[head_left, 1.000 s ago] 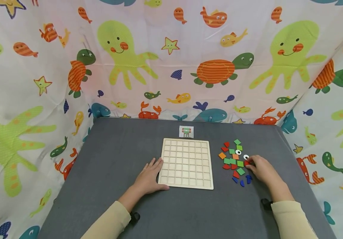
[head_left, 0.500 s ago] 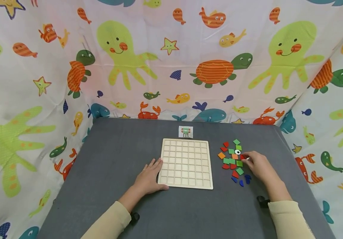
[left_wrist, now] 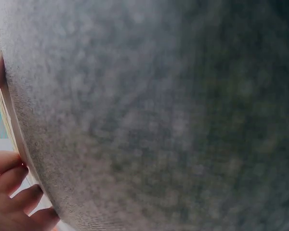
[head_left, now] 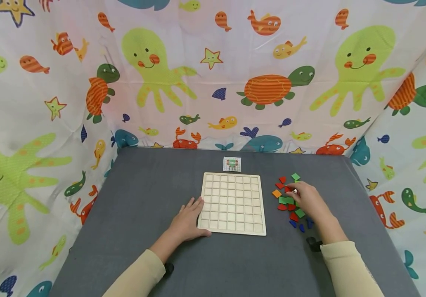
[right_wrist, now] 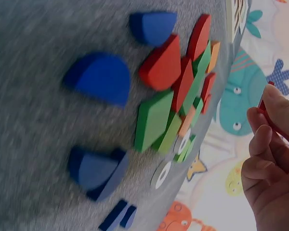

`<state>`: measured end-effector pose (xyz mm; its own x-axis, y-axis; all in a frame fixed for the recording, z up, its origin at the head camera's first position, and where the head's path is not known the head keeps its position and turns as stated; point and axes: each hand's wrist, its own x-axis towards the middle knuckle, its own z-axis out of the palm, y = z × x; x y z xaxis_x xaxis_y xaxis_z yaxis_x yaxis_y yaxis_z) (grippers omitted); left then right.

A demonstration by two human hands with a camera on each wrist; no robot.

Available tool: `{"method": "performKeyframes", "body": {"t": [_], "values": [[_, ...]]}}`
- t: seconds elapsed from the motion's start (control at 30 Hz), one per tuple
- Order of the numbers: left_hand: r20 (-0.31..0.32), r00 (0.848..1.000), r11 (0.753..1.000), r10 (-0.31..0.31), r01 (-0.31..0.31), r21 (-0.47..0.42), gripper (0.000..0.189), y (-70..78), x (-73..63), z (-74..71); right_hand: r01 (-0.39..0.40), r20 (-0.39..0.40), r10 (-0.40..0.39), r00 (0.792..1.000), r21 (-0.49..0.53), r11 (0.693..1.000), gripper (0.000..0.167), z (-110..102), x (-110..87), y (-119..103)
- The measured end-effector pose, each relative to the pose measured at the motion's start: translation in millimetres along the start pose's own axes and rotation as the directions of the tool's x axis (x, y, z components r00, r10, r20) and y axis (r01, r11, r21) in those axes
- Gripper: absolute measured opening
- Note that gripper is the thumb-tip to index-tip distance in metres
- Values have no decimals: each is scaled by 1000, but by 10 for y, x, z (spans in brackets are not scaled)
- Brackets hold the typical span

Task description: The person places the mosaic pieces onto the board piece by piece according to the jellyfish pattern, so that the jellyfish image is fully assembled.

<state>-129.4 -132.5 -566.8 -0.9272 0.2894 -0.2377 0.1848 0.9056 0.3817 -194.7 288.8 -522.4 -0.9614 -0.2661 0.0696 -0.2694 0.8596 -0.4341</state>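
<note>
A square wooden grid board [head_left: 232,203] lies on the grey table with bare cells. My left hand [head_left: 188,220] rests at its left edge, fingers spread and the thumb by the near left corner. In the left wrist view, fingertips [left_wrist: 26,192] touch the board's rim. My right hand [head_left: 309,201] hovers over the heap of coloured pieces and pinches a small red piece [right_wrist: 263,103] between thumb and fingers. Below it lie red, green, orange and blue pieces, among them a green tile [right_wrist: 154,120] and a blue half-round piece [right_wrist: 100,77]. The hand hides part of the heap in the head view.
A small printed card [head_left: 232,164] lies behind the board. Two white rings [right_wrist: 161,174] sit among the pieces at the right. A curtain [head_left: 205,37] printed with sea animals stands round the table's back and sides.
My right hand has moved left and slightly away from me across the heap, carrying the red piece from the heap's right side. My left hand stays at the board's edge.
</note>
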Motion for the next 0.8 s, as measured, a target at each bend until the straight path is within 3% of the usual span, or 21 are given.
{"method": "performKeyframes", "body": {"t": [0.8], "values": [[-22, 1000, 1000, 14, -14, -5, 118, -5, -24, 0, 45, 7, -45, 999, 25, 999, 30, 333, 387, -390]]}}
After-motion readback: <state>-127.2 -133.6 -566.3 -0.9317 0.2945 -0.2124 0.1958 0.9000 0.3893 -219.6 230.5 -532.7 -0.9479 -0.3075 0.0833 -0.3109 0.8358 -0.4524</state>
